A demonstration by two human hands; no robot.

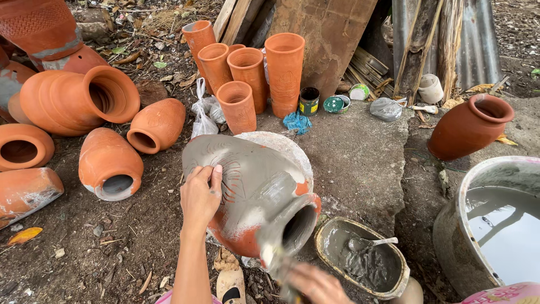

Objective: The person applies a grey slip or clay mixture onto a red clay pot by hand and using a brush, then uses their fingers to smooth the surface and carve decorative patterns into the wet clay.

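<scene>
A large clay pot (247, 191) is laid on its side on the ground, its mouth turned toward the camera, with most of its upper surface already covered in grey slip and bare orange showing near the neck and underside. It is steadied by the left hand (199, 194), which is pressed flat and open against the pot's shoulder, fingers spread, gripping nothing. The right hand (315, 284) is seen just below the pot's mouth, blurred; it appears closed on a brush (275, 259) loaded with slip, though the grip cannot be told for certain.

To the right of the pot a shallow bowl of grey slip (363, 259) is set, with a spoon (371, 243) lying in it, and farther right a big water basin (478, 225).

The coat is judged best laid in even strokes along the neck, with the brush reloaded often from the bowl. The left palm should be kept on already dry areas, so wet slip is not smeared, and the pot rolled gently so bare patches are brought upward.
</scene>
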